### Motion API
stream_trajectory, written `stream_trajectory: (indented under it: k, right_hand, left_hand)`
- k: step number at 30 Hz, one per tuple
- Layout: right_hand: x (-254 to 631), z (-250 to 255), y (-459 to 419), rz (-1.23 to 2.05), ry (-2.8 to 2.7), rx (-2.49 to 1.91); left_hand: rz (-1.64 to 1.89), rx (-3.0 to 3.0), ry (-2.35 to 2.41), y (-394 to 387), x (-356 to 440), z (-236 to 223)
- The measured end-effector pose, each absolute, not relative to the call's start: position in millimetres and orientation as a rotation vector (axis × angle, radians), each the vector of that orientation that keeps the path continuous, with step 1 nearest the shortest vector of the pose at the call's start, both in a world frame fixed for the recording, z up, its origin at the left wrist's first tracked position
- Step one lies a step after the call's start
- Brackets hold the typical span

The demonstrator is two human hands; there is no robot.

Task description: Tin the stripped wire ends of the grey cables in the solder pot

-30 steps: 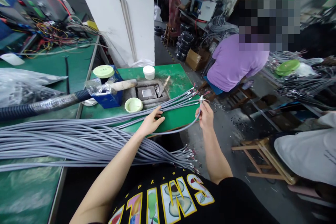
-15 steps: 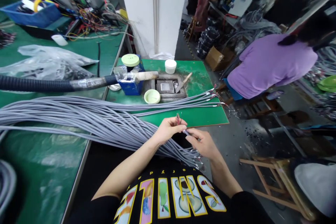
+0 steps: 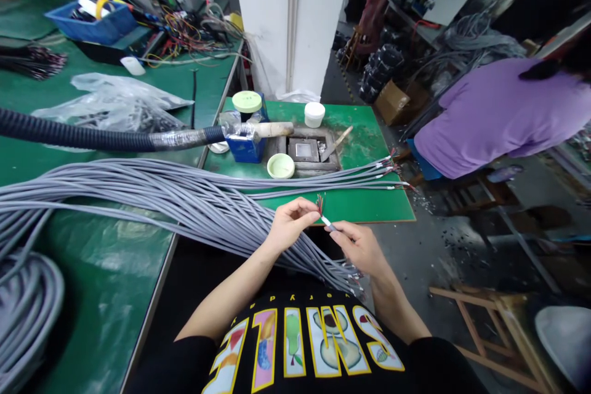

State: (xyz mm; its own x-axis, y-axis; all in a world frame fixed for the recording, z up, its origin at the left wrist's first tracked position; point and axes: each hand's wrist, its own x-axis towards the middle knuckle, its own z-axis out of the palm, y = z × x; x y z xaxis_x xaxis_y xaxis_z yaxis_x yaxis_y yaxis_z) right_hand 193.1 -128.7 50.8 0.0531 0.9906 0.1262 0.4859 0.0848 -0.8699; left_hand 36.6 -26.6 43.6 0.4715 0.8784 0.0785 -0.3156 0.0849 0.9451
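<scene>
My right hand (image 3: 359,246) grips a grey cable (image 3: 328,223) just below its stripped end, where a white band shows. Thin coloured wires (image 3: 320,203) fan upward out of that end. With thumb and forefinger, my left hand (image 3: 292,221) pinches at the base of these wires. Beneath and behind my hands runs a thick bundle of grey cables (image 3: 184,200), its stripped ends hanging at the bench edge near my shirt. A smaller group of cables (image 3: 323,183) lies along the green bench, wire ends pointing right.
On the green bench (image 3: 369,203) stand a soldering pot (image 3: 305,151) with a scraper (image 3: 336,143) across it, a pale green bowl (image 3: 281,165), a white tub (image 3: 314,114) and a blue box (image 3: 247,146) holding a hose nozzle. A person in purple (image 3: 503,114) sits at right.
My right hand has brought the cable end from the bench's right side to in front of me. My left hand left the laid-out cables and took hold of its wires. The view turned left.
</scene>
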Motion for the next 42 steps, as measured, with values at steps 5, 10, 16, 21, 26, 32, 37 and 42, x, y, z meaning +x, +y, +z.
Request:
stream_trajectory:
  k: [5,10,16,21,26,32,37,42]
  right_hand:
    - [194,52,-129,0.768,-1.581,-1.514]
    - [192,55,-127,0.796,-1.622,-1.442]
    - [190,56,-125,0.748,-1.807,-1.314]
    - [191,57,-124,0.798,-1.878,-1.325]
    - [194,57,-122,0.838,-1.915,-1.365]
    - [196,62,-117,0.735,-1.774,-1.480]
    - [184,64,-102,0.475,-1.769,-1.550]
    - [181,58,-93,0.288,-1.695,-1.508]
  left_hand:
    - [1.009,1.366,0.576,-21,34,42]
    - [0.976,1.191,0.394,-20,38,33]
    - [0.720,0.637,0.238,-31,48,29]
    - [0.624,0.757,0.247,-22,38,31]
    - [0.561,0.873,0.246,-14,30,31]
    - [0.717,0.899,0.326,-19,40,25]
    - [0.839,0.902,0.427,-32,54,20]
    - [0.895,0.800,0.479,-41,59,25]
